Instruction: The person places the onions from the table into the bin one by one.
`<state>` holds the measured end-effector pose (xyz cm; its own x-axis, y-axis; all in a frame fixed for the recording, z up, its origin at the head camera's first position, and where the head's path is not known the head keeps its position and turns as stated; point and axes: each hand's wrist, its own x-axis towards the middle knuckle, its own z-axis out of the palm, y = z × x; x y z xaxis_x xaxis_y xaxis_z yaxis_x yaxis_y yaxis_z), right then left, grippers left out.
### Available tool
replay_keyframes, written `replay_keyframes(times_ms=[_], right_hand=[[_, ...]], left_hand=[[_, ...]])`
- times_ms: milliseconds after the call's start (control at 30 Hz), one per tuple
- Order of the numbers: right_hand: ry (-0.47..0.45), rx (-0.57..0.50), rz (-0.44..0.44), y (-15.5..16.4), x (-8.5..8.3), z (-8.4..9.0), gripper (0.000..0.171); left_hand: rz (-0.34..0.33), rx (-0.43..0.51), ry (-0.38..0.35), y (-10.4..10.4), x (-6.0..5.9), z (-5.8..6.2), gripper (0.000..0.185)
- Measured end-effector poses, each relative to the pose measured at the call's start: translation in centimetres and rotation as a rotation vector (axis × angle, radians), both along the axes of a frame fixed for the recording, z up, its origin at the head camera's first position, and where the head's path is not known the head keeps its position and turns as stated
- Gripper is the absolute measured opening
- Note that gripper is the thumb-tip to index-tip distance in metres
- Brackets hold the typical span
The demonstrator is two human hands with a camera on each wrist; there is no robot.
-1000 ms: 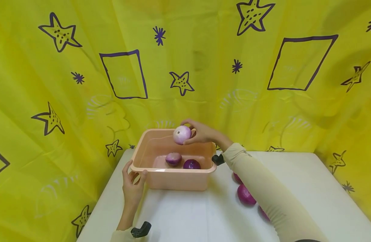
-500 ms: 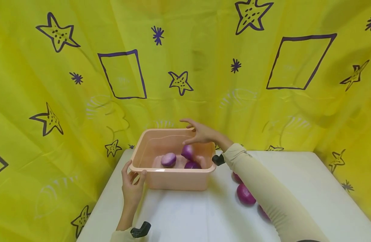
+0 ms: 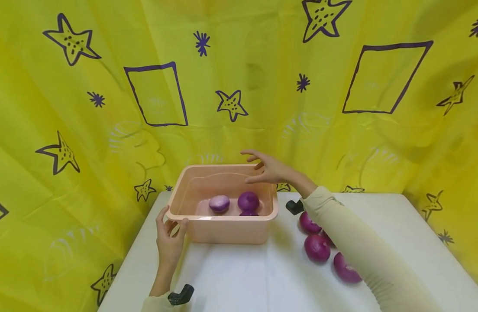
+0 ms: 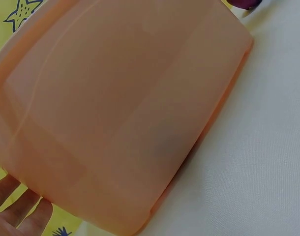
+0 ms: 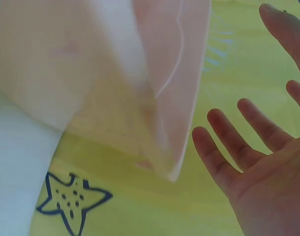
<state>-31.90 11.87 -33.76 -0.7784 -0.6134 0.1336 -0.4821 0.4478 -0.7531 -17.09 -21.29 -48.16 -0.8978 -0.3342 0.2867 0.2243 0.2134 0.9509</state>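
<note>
My left hand (image 3: 170,239) grips the near left corner of a peach plastic tub (image 3: 227,229), thumb on the front wall and fingers around the side. The left wrist view shows its fingertips (image 4: 39,216) against the tub wall (image 4: 115,113). Over the tub's far right rim, my right hand (image 3: 271,169) is spread with nothing in it; the right wrist view shows its fingers (image 5: 248,132) apart. Inside the tub lie a pale red onion (image 3: 219,203) and a darker red onion (image 3: 248,201), with another onion partly hidden behind the front rim.
Several red onions (image 3: 317,248) lie on the white table (image 3: 239,277) right of the tub, one mostly hidden by the right sleeve (image 3: 356,242). A yellow curtain (image 3: 262,108) with drawn stars hangs behind the table and along both sides.
My right hand has let go of an onion, which dropped into the tub, and has drawn back to the right. An onion in the tub has shifted. The left hand stays on the corner.
</note>
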Motion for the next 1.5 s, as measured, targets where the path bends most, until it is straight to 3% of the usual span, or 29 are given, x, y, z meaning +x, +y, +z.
replay_keyframes(times_ms=[233, 467, 833, 1233, 1367, 1500], right_hand=[[0.057, 0.006, -0.01, 3.9, 2.4, 0.2, 0.086], [0.117, 0.032, -0.054, 8.4, 5.1, -0.8, 0.083], [0.096, 0.071, -0.13, 15.1, 9.9, -3.8, 0.079], [0.181, 0.08, -0.172, 21.6, 15.6, -8.2, 0.072], [0.146, 0.065, -0.168, 22.9, 17.2, -9.8, 0.071], [0.052, 0.062, -0.154, 24.2, 18.4, -11.2, 0.07]], left_hand=[[0.014, -0.009, 0.003, 0.0, -0.1, -0.3, 0.071], [0.009, -0.001, 0.004, -0.1, -0.1, -0.4, 0.07], [0.03, -0.014, -0.005, -0.2, 0.0, -0.5, 0.07], [0.016, 0.002, 0.009, 0.0, 0.0, -0.3, 0.07], [0.015, -0.004, 0.003, 0.0, 0.0, -0.2, 0.071], [0.009, -0.013, 0.003, 0.1, 0.1, -0.1, 0.072]])
